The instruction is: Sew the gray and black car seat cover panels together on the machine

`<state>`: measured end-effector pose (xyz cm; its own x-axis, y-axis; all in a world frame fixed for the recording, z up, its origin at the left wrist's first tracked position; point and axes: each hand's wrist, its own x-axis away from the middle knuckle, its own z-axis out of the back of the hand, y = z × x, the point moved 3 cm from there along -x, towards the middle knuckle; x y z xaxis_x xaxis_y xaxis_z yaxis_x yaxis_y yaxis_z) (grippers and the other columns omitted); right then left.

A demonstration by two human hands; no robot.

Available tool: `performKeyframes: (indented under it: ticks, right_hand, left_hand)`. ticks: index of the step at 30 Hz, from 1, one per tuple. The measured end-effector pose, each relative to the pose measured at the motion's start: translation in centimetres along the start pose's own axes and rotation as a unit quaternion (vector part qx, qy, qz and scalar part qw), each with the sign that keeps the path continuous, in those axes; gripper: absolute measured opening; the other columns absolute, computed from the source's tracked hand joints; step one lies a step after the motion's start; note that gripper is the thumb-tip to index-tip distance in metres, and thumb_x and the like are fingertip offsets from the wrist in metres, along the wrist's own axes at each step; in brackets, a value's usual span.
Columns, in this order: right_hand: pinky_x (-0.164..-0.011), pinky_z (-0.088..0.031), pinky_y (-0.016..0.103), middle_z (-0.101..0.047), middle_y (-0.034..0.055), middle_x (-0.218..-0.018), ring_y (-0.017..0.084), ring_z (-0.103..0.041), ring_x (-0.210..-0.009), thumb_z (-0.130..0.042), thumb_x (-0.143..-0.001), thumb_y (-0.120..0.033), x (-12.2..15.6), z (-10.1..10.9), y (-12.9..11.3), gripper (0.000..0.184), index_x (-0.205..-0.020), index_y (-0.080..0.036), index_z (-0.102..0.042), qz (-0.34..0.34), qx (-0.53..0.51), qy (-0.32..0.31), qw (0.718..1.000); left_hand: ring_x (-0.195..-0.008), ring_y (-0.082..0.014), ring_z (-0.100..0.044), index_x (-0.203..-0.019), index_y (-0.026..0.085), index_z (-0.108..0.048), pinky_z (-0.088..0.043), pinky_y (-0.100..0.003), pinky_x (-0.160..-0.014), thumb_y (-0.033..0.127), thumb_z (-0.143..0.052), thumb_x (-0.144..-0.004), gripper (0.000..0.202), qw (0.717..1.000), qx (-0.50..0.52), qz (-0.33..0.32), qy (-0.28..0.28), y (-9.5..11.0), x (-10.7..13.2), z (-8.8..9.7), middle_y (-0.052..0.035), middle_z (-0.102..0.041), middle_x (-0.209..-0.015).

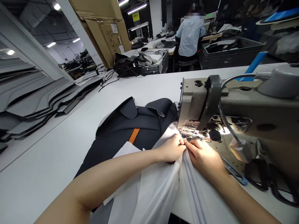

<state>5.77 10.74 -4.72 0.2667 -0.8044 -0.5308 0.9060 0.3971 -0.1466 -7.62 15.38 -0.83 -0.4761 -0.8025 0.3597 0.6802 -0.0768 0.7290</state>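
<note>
My left hand [171, 149] is closed, pinching the white lining fabric [154, 189] just in front of the sewing machine's presser foot [189, 133]. My right hand [204, 157] lies right beside it, fingers pressed on the same white fabric with its zipper strip [192, 186]. Both fingertips meet at the needle area. A dark navy garment piece [130, 130] with an orange tab [134, 135] lies to the left under the white fabric.
The grey sewing machine [245, 105] with a gooseneck lamp fills the right. Blue scissors [234, 174] lie by my right wrist. Stacked grey panels [35, 102] sit at left. Crates of dark fabric [142, 65] and a seated person [189, 34] are at the back.
</note>
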Motion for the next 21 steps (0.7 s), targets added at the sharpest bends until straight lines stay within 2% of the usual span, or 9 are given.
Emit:
performKeyframes:
  ticks: [3, 6, 10, 12, 15, 21]
  right_hand:
    - [-0.067, -0.044, 0.032, -0.066, 0.0068, -0.091, 0.021, -0.057, -0.077, -0.041, -0.090, -0.019, 0.0, 0.1, 0.1, 0.032, -0.111, -0.016, -0.065, -0.005, -0.022, 0.002, 1.000]
    - [-0.070, -0.047, 0.030, -0.068, 0.0062, -0.091, 0.020, -0.060, -0.081, -0.042, -0.092, -0.026, 0.4, 0.3, 0.7, 0.029, -0.107, -0.016, -0.065, -0.037, -0.039, 0.020, 0.998]
    - [-0.066, -0.048, 0.030, -0.068, 0.0049, -0.081, 0.019, -0.061, -0.076, -0.045, -0.091, -0.029, 0.7, 0.3, 1.1, 0.026, -0.098, -0.017, -0.066, -0.075, -0.053, 0.034, 0.995]
    - [-0.068, -0.048, 0.030, -0.068, 0.0051, -0.082, 0.019, -0.061, -0.078, -0.044, -0.090, -0.027, 0.5, 0.2, 0.7, 0.026, -0.098, -0.018, -0.067, -0.066, -0.061, 0.028, 0.996]
    - [-0.070, -0.048, 0.030, -0.068, 0.0065, -0.090, 0.019, -0.060, -0.082, -0.042, -0.090, -0.024, 0.1, 0.2, -0.1, 0.029, -0.103, -0.018, -0.067, -0.043, -0.063, 0.014, 0.997]
    - [-0.061, -0.043, 0.032, -0.064, 0.0080, -0.085, 0.022, -0.057, -0.076, -0.042, -0.089, -0.020, 0.3, 0.6, -0.5, 0.033, -0.110, -0.017, -0.066, -0.044, -0.048, -0.020, 0.998]
  left_hand:
    - [-0.075, -0.0161, -0.052, -0.082, 0.021, -0.035, -0.041, -0.027, -0.065, 0.030, -0.044, -0.083, 0.012, 1.000, 0.003, -0.020, 0.015, 0.0, -0.4, 0.2, 0.0003, -0.052, -0.081]
    - [-0.073, -0.0152, -0.051, -0.081, 0.021, -0.036, -0.040, -0.026, -0.062, 0.030, -0.043, -0.082, 0.012, 1.000, -0.009, -0.028, 0.008, 0.3, -0.2, 0.6, 0.0010, -0.052, -0.080]
    - [-0.070, -0.0164, -0.051, -0.089, 0.021, -0.043, -0.035, -0.025, -0.055, 0.037, -0.053, -0.075, 0.023, 0.995, -0.102, -0.007, -0.017, 0.9, 1.5, 1.5, 0.0008, -0.055, -0.080]
    - [-0.066, -0.0165, -0.049, -0.077, 0.020, -0.045, -0.030, -0.026, -0.052, 0.039, -0.051, -0.077, 0.020, 0.986, -0.164, -0.010, -0.023, 1.1, 2.3, 2.0, 0.0006, -0.053, -0.071]
    - [-0.056, -0.0144, -0.042, -0.057, 0.020, -0.035, -0.024, -0.027, -0.051, 0.037, -0.042, -0.084, 0.033, 0.979, -0.200, -0.031, -0.037, 1.1, 2.8, 2.3, 0.0014, -0.042, -0.055]
    - [-0.052, -0.0125, -0.035, -0.054, 0.019, -0.029, -0.021, -0.028, -0.050, 0.032, -0.044, -0.082, 0.035, 0.984, -0.167, -0.046, -0.053, 0.8, 1.3, 1.9, 0.0026, -0.035, -0.051]
